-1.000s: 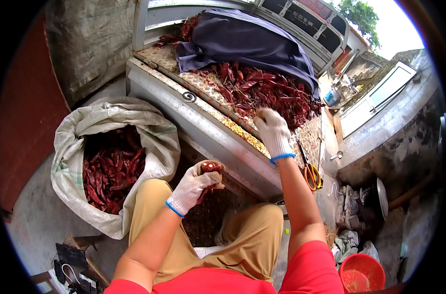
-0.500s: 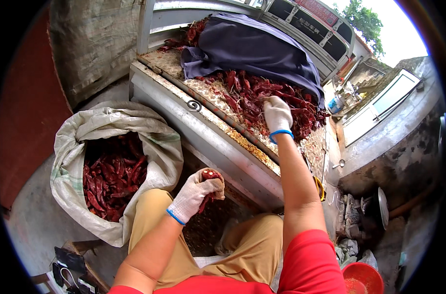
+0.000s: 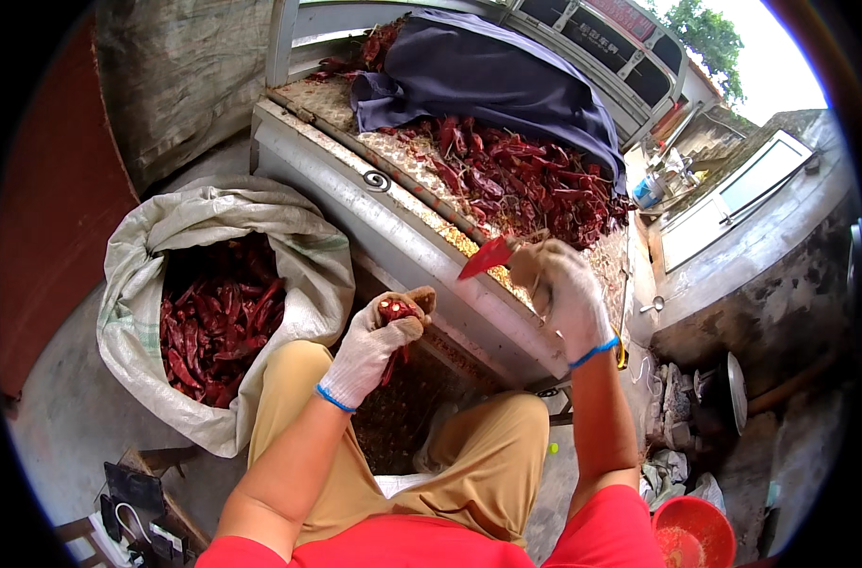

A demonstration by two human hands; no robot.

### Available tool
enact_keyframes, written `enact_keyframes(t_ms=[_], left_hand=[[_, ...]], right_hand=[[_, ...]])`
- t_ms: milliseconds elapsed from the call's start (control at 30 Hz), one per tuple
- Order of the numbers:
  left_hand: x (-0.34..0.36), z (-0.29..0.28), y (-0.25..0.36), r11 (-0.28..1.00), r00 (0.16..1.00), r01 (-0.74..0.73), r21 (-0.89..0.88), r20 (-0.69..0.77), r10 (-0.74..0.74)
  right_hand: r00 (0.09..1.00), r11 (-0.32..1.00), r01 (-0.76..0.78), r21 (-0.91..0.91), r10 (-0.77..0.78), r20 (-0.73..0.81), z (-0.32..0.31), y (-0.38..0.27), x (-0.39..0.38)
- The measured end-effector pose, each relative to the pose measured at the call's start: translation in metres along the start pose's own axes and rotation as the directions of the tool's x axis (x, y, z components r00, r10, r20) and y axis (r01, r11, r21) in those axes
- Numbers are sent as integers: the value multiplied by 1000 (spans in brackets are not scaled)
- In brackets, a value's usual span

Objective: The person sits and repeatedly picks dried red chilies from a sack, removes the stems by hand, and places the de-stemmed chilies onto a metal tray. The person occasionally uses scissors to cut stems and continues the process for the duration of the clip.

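My left hand (image 3: 366,343), in a white knit glove with a blue cuff, is closed around a small bunch of dried red chili peppers (image 3: 393,310), pale stem ends up. Higher and to the right, my right hand (image 3: 565,292), gloved the same way, pinches one dried red chili pepper (image 3: 486,257) that points left. This pepper hangs over the front edge of the metal truck bed (image 3: 407,246). Behind it lies a heap of dried chili peppers (image 3: 521,185), partly under a dark purple cloth (image 3: 488,76).
Left of my knees stands an open white woven sack (image 3: 317,248) holding dried chili peppers (image 3: 224,327). A red basin (image 3: 710,525) sits at lower right, near plastic bags (image 3: 672,469). A spoon (image 3: 654,305) lies by the right wall. Dark electrical items (image 3: 133,497) are at lower left.
My right hand has drawn back from the heap toward me, bringing a chili pepper with it. My left hand keeps its bunch and has barely moved.
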State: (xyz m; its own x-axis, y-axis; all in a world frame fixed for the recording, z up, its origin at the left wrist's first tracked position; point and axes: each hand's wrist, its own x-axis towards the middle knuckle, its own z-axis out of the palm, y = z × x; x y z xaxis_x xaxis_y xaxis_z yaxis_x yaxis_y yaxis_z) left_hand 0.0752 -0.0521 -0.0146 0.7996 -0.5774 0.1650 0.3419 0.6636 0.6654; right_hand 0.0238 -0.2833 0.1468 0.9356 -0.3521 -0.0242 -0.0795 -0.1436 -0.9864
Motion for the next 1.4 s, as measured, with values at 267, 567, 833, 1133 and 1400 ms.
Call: enact_keyframes(t_ms=[267,567,833,1133,1400], left_hand=[[-11,18,0,995,991,55,80,115,-64],[-12,17,-2,993,990,106,58,83,-111],[-14,18,-5,992,989,130,-7,68,-129],[-11,22,5,974,990,108,200,69,-124],[-13,20,12,945,976,159,287,97,-194]], right_hand=[[900,771,-429,470,319,298,58,62,-55],[832,380,-511,771,-6,554,76,89,-63],[850,517,-441,733,-22,527,69,89,-72],[974,918,227,-326,-205,101,61,66,-61],[818,649,576,-497,-454,354,65,53,-50]])
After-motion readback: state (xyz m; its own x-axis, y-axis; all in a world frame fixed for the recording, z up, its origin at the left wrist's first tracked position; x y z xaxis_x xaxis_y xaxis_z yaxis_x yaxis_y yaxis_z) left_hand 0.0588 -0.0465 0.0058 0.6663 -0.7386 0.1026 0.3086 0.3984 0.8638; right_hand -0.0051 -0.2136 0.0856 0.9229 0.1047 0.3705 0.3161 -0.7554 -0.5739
